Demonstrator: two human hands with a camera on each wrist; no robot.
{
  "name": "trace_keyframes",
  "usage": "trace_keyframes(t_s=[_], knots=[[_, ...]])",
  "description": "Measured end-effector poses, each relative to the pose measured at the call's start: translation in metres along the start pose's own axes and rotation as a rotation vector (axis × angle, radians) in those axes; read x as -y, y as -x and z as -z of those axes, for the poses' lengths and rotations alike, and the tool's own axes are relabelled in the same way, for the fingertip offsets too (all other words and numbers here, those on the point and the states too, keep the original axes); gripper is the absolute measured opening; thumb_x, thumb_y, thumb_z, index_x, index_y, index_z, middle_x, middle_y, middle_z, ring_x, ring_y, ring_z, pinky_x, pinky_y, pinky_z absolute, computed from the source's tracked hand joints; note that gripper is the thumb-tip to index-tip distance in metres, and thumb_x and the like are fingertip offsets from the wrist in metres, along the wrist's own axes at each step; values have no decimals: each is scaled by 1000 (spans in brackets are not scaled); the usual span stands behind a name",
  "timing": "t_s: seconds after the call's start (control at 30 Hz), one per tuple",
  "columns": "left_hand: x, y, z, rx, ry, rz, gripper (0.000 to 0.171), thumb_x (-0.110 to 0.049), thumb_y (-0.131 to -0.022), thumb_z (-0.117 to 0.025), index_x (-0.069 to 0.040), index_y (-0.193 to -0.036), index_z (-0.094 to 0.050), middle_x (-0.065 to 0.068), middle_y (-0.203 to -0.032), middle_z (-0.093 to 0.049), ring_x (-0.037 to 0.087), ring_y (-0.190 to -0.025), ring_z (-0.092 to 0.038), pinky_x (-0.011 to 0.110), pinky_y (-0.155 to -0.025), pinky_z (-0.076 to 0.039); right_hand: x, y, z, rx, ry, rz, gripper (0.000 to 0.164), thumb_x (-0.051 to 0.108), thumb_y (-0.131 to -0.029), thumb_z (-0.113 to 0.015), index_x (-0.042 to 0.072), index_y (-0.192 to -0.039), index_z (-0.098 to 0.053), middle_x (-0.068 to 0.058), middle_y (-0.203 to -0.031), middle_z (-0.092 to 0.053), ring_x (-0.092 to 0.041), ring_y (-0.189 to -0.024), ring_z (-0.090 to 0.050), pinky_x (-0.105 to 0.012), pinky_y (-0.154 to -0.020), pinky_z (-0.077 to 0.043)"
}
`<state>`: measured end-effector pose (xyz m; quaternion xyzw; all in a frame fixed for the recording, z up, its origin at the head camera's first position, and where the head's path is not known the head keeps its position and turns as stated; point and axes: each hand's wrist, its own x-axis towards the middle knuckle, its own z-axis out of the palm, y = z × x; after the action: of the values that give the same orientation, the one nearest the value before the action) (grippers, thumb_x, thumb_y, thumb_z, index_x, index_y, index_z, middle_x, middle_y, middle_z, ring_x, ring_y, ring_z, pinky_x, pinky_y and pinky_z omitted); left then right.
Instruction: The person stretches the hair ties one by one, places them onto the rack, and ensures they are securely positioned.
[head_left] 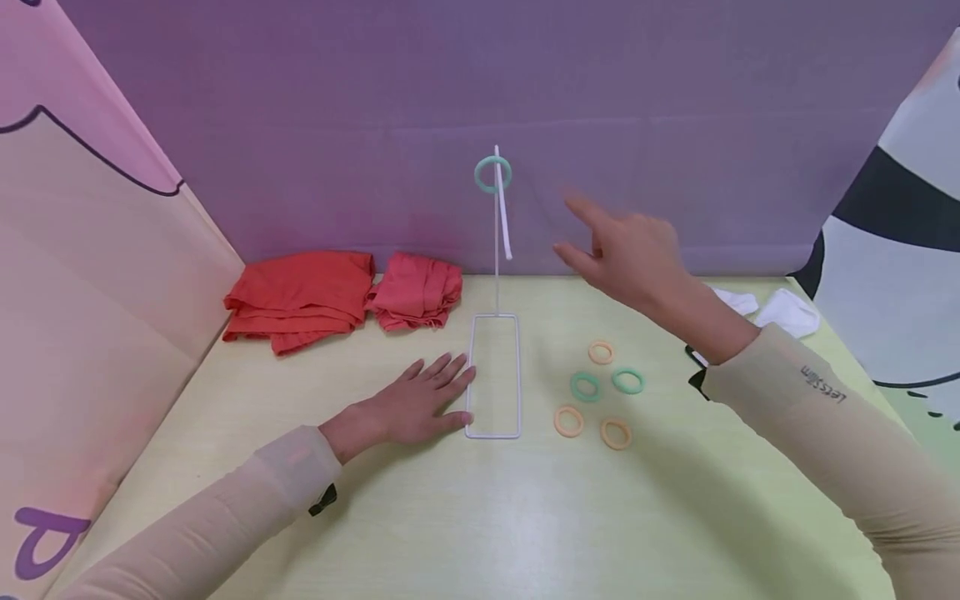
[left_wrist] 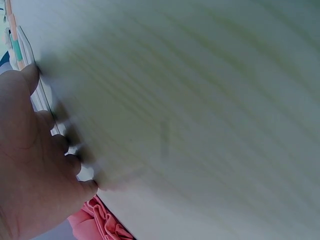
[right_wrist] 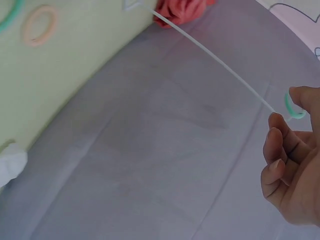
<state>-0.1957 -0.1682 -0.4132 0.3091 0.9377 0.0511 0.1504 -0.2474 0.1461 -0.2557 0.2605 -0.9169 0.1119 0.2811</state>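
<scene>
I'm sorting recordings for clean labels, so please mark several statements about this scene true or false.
1. A round green ring hangs on the white thin-rod stand. True.
2. The right hand grips an orange ring. False: the right hand holds nothing.
3. The left hand rests at the stand's rectangular base. True.
4. Four loose rings lie on the table. False: three orange rings and two green rings lie there.

Head: high, forward-down. Left wrist: close, over tabletop (left_wrist: 200,115). Right wrist: close, facing backdrop (right_wrist: 150,130); shares hung ring (head_left: 477,178) with head.
</scene>
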Motion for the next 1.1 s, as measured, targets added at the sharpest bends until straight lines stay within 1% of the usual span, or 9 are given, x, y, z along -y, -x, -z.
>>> trace_keyframes(t_s=[0.1, 0.27, 0.43, 0.53, 0.63, 0.73, 0.83, 1.0, 1.1], knots=[[0, 0, -1, -1, 5, 2, 78, -61, -102, -40, -20, -162, -13, 6, -171, -3, 31, -158, 0, 61, -125, -8, -9, 18, 0, 43, 9, 1, 56, 46, -94, -65, 28, -144, -50, 5, -57, -62, -23, -45, -52, -35, -42, -31], [1, 0, 0, 2, 3, 1, 79, -62, -101, -39, -20, -163, -12, 6, -171, -2, 31, -158, 0, 61, -125, -7, -24, 47, -4, 167, 17, -48, 51, 46, -94, -64, 28, -141, -53, 7, -57, -59, -17, -45, -49, -33, -43, -33], [1, -1, 1, 6, 2, 0, 79, -62, -101, -39, -20, -163, -12, 6, -171, -2, 32, -158, 1, 61, -125, -8, -40, 68, -13, 415, -21, -143, 53, 49, -96, -61, 23, -142, -57, 9, -64, -63, -12, -54, -53, -31, -46, -36], [1, 0, 1, 10, 4, 1, 79, -61, -101, -40, -20, -163, -12, 6, -171, -2, 33, -158, 1, 61, -124, -8, -49, 78, -21, 539, -33, -166, 54, 51, -95, -61, 21, -139, -60, 9, -67, -64, -11, -58, -54, -30, -45, -37], [0, 0, 1, 13, 5, 2, 79, -61, -102, -39, -19, -162, -11, 6, -171, -2, 33, -158, 1, 61, -125, -8, -58, 88, -30, 599, -46, -180, 52, 50, -94, -63, 20, -137, -62, 10, -66, -63, -10, -56, -54, -30, -45, -37], [0, 0, 2, 14, 9, 3, 79, -61, -102, -39, -19, -162, -11, 7, -171, -2, 33, -158, 1, 61, -124, -8, -66, 95, -39, 632, -35, -171, 53, 50, -93, -64, 20, -137, -63, 11, -59, -60, -9, -54, -53, -29, -44, -35], [0, -1, 2, 14, 7, 7, 79, -60, -102, -39, -19, -162, -11, 7, -171, -2, 33, -158, 1, 61, -124, -8, -70, 98, -47, 673, -11, -160, 57, 53, -92, -64, 20, -138, -62, 5, -51, -54, -13, -52, -52, -30, -44, -33], [0, -1, 1, 14, 6, 8, 78, -61, -102, -40, -20, -162, -12, 6, -171, -2, 33, -158, 1, 61, -125, -8, -73, 100, -60, 743, 7, -171, 63, 57, -91, -63, 22, -142, -59, 0, -56, -54, -15, -55, -54, -31, -44, -35], [1, -1, 0, 11, 10, 7, 78, -60, -102, -40, -19, -162, -13, 7, -171, -3, 33, -158, 1, 61, -124, -8, -74, 101, -68, 753, 6, -179, 64, 58, -90, -63, 23, -143, -58, 1, -60, -57, -14, -58, -56, -32, -44, -37]])
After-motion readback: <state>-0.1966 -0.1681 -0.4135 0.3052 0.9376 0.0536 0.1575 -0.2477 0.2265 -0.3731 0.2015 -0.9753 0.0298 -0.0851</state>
